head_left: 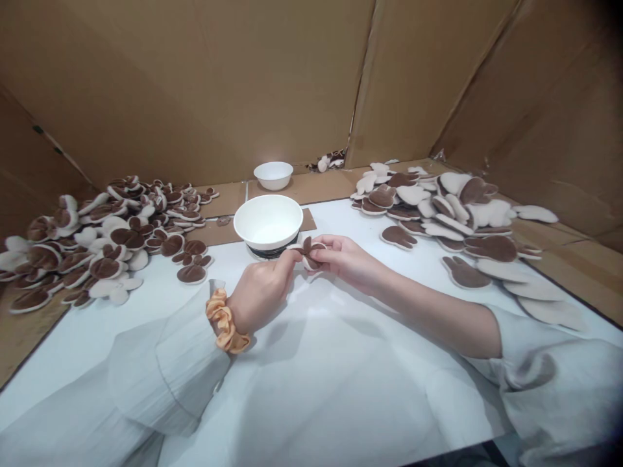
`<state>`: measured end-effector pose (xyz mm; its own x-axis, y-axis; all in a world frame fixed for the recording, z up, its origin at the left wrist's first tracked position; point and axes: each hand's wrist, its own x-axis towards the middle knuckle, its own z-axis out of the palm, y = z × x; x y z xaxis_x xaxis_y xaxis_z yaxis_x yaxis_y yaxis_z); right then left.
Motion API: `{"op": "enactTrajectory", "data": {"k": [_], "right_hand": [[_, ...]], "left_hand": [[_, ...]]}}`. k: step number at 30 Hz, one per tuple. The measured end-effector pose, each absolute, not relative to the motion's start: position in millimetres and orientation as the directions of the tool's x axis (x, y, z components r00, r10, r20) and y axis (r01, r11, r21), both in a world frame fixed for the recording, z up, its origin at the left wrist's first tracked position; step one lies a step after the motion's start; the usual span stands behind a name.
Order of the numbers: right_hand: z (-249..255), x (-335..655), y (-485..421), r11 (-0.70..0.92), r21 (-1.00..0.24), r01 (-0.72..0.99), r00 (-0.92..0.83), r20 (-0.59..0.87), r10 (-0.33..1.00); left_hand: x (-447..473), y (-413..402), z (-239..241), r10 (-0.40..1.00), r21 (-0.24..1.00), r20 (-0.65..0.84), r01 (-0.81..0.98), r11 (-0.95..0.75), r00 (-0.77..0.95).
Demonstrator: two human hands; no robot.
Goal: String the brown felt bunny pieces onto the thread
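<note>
A small brown-and-white plush bunny-shaped piece (308, 250) is held up between both hands over the white table, its flaps bent. My left hand (265, 285) pinches one side of it between thumb and bent fingers. From the other side, my right hand (341, 259) grips it with thumb and fingertips. Just beyond the hands stands a white bowl (268, 224), resting on something dark and coiled (265, 251). The fingers partly hide the piece, and I cannot see inside the hands.
To the left is a heap of folded brown-and-white plush pieces (131, 233). Flat bunny-head pieces (438, 207) are piled to the right, some near the table edge. A second white bowl (273, 176) stands farther back. Cardboard walls (195, 84) enclose the table.
</note>
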<state>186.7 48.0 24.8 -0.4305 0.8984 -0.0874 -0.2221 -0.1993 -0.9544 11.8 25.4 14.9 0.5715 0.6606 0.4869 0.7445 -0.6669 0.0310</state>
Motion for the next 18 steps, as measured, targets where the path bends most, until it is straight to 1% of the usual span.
{"op": "enactTrajectory", "data": {"k": [2,5,6,8,11,14,16,18], "right_hand": [[24.7,188.4,47.8,-0.177,-0.965,-0.193,-0.491,-0.061,0.869],[23.6,190.8,47.4,-0.113,-0.99,-0.08,-0.52,-0.055,0.853],[23.2,191.4,47.4,-0.1,-0.993,-0.067,-0.522,-0.05,0.851],[22.2,192.1,48.2,-0.107,-0.989,-0.106,-0.551,-0.031,0.834],[20.6,192.7,50.4,-0.16,-0.961,-0.224,-0.61,0.01,0.792],[18.3,193.5,52.3,-0.187,-0.94,-0.285,-0.644,0.044,0.764],[16.2,194.3,52.9,-0.198,-0.936,-0.291,-0.67,0.052,0.74],[14.4,195.5,53.6,-0.207,-0.936,-0.283,-0.699,0.053,0.713]], "left_hand": [[12.5,25.5,15.4,0.671,0.053,0.486,0.748,-0.662,0.56],[14.9,24.7,16.4,0.68,0.068,0.467,0.744,-0.665,0.565],[15.5,24.6,16.7,0.685,0.084,0.455,0.739,-0.669,0.569],[15.8,24.9,17.8,0.707,0.144,0.43,0.73,-0.668,0.562],[14.0,26.7,20.6,0.768,0.288,0.414,0.73,-0.62,0.489],[12.5,29.3,24.6,0.827,0.457,0.386,0.695,-0.556,0.407],[13.3,31.0,27.2,0.852,0.585,0.338,0.62,-0.523,0.4],[15.5,32.8,28.6,0.866,0.718,0.279,0.508,-0.476,0.416]]}}
